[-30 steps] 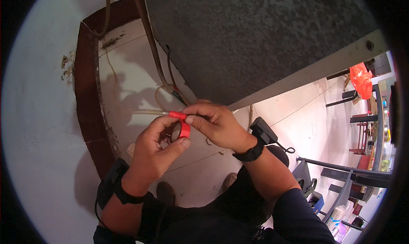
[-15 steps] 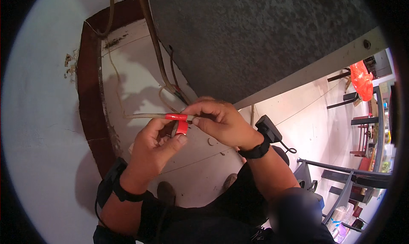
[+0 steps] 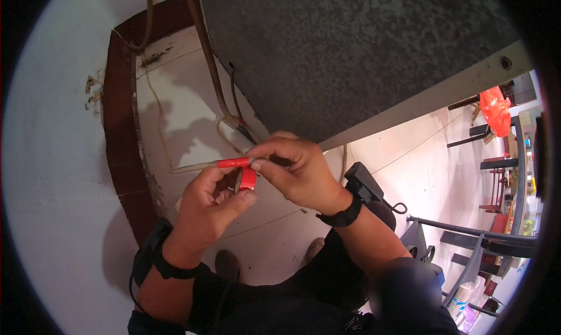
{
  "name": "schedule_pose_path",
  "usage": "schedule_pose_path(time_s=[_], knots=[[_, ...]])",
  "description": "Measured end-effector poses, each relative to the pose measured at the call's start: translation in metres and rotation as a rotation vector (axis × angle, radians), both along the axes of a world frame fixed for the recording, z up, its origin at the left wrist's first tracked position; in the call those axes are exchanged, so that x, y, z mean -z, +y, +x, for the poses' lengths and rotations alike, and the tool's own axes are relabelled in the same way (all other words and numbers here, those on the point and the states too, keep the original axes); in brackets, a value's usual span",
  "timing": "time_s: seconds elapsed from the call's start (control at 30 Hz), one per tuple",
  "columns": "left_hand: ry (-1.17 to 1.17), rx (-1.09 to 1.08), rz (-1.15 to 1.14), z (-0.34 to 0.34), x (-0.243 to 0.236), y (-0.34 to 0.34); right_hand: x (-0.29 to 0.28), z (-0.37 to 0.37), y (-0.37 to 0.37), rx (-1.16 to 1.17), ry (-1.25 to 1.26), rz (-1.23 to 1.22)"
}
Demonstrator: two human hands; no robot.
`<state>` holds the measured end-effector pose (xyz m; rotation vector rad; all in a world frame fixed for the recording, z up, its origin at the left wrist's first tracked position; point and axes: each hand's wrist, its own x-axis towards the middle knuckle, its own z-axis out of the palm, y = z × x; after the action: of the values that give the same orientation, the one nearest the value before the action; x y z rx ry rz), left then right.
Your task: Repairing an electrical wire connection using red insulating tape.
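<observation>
A thin pale cable (image 3: 196, 167) runs from the wall side to my hands, and a band of red tape (image 3: 232, 162) is wrapped around it. My left hand (image 3: 204, 200) is closed on a roll of red tape (image 3: 249, 180), thumb on its lower side, just under the wrapped stretch. The left fingers reach up against the cable. At the right end of the band, my right hand (image 3: 310, 174) pinches the cable between thumb and forefinger. Its other fingers curl behind, and the cable beyond them is partly hidden.
A large grey speckled panel (image 3: 350, 60) stands ahead, with a brown hose (image 3: 207, 51) along its left edge. To the left is a pale wall (image 3: 58, 159) with a dark red skirting band (image 3: 121, 130). Dark-framed furniture (image 3: 473, 238) and a red plastic bag (image 3: 495, 110) are at the right.
My right hand has shifted slightly left, and its thumb now sits right at the band's end. The taped stretch has moved a little left and tilted; the roll has turned slightly.
</observation>
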<state>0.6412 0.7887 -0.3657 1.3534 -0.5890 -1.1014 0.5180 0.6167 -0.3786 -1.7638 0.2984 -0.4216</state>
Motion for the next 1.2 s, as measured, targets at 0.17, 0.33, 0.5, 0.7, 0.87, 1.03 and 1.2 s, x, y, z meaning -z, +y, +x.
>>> schedule_pose_path(time_s=[0.17, 0.33, 0.5, 0.7, 0.87, 1.03, 1.2], knots=[[0.049, -0.043, -0.061, 0.002, 0.002, 0.0, -0.001, 0.0, -0.003, -0.047, -0.081, -0.222], [0.06, -0.114, -0.1, 0.004, 0.002, -0.004, -0.01, 0.0, 0.008, -0.106, -0.129, -0.34], [0.122, -0.113, -0.151, 0.0, 0.005, -0.003, -0.003, -0.001, 0.02, -0.027, -0.101, -0.405], [-0.057, -0.218, -0.116, 0.004, 0.009, -0.002, -0.003, -0.004, 0.01, -0.121, -0.135, -0.389], [-0.194, -0.218, -0.004, 0.005, 0.003, 0.002, -0.011, -0.004, 0.006, -0.185, -0.167, -0.346], [-0.296, -0.191, -0.019, 0.001, 0.005, 0.0, -0.014, -0.01, 0.001, -0.203, -0.082, -0.294], [-0.297, -0.165, -0.016, -0.001, 0.003, 0.001, -0.015, -0.008, 0.001, -0.167, -0.114, -0.26]])
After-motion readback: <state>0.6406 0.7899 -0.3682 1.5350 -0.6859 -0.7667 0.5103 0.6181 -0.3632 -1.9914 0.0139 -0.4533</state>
